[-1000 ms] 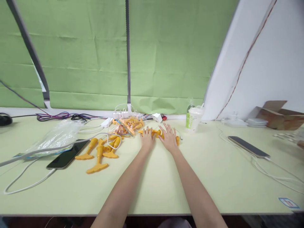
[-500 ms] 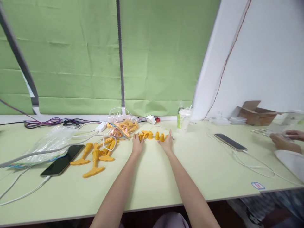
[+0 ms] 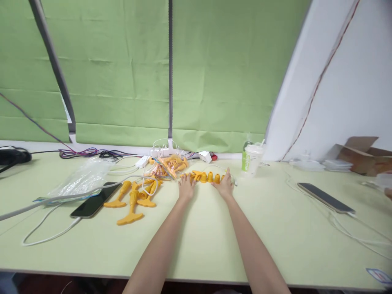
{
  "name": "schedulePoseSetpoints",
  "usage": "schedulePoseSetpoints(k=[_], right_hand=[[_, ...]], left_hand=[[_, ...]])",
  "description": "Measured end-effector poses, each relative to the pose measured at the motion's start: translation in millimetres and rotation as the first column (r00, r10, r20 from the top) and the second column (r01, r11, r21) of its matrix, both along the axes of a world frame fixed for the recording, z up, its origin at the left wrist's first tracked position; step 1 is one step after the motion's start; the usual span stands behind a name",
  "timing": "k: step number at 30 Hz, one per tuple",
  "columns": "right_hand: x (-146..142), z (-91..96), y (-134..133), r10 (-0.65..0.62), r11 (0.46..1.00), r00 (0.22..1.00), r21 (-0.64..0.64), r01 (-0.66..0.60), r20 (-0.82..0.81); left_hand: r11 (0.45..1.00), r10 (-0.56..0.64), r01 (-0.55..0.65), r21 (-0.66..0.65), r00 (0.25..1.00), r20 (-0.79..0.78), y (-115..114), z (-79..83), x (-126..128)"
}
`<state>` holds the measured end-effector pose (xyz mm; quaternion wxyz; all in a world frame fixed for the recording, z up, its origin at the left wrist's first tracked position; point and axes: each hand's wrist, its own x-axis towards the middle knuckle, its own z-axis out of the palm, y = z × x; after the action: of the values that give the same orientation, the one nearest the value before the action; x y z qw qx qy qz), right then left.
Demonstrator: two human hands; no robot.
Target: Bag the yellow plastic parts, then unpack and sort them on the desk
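A row of small yellow plastic caps (image 3: 210, 177) stands upright on the table between my hands. My left hand (image 3: 186, 188) is at the row's left end, its fingers spread over yellow T-handled pieces (image 3: 196, 175) that it partly hides. At the right end, my right hand (image 3: 225, 186) is open with thumb and fingers apart, beside the last cap, which it partly covers. Further left lie several larger yellow T-shaped handles with ribbed sleeves (image 3: 131, 208). A clear bag of yellow parts (image 3: 171, 164) sits behind them.
A black phone (image 3: 93, 201) and a clear plastic bag (image 3: 81, 179) lie at left, crossed by white cables. Behind stands a power strip (image 3: 159, 152). To the right are a lidded cup (image 3: 253, 158), another phone (image 3: 326, 197) and a cardboard box (image 3: 361, 155).
The view has turned left, so everything sits further right in it. The gap between the left caps has narrowed, and the row is closer together. Both hands stay at its ends.
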<state>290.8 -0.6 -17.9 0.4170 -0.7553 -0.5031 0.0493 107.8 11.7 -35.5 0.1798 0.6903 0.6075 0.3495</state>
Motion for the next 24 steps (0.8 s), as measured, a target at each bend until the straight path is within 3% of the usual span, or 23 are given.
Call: schedulePoseSetpoints(k=[4, 7, 12, 14, 16, 18, 19, 22, 24], right_hand=[[-1, -4.4, -3, -0.031, 0.991, 0.999, 0.129, 0.028, 0.022], [-4, -5.4, -9, -0.046, 0.978, 0.998, 0.204, 0.037, 0.038], [-19, 1.2, -37, -0.080, 0.934, 0.983, 0.358, 0.015, 0.168], [-29, 5.2, -50, -0.052, 0.928, 0.964, 0.368, -0.050, 0.262], [-39, 8.9, -61, 0.007, 0.944, 0.933, 0.304, -0.124, 0.360], [-47, 11.3, -68, 0.072, 0.960, 0.891, 0.212, -0.183, 0.447], [-50, 11.8, -71, 0.105, 0.964, 0.871, 0.166, -0.208, 0.480], [-51, 10.2, -73, 0.141, 0.970, 0.849, 0.100, -0.221, 0.509], [-49, 7.4, -73, 0.133, 0.974, 0.867, 0.097, -0.204, 0.481]], left_hand=[[0.998, -0.054, 0.055, -0.032, 0.998, 0.025, 11, 1.7, -4], [0.995, -0.101, 0.102, 0.001, 0.987, 0.127, 17, 4.2, -7], [0.983, -0.030, -0.017, 0.182, 0.968, 0.250, -7, 14.1, -15], [0.960, 0.010, -0.055, 0.274, 0.986, 0.165, -25, 22.5, -31], [0.946, -0.006, 0.019, 0.324, 0.999, -0.044, -40, 34.3, -60], [0.958, -0.079, 0.162, 0.236, 0.942, -0.326, -48, 46.4, -97], [0.969, -0.073, 0.166, 0.181, 0.897, -0.435, -50, 51.4, -116], [0.999, -0.042, 0.050, -0.006, 0.765, -0.643, -55, 58.6, -156], [0.997, -0.068, 0.024, -0.073, 0.714, -0.697, -60, 57.8, -164]])
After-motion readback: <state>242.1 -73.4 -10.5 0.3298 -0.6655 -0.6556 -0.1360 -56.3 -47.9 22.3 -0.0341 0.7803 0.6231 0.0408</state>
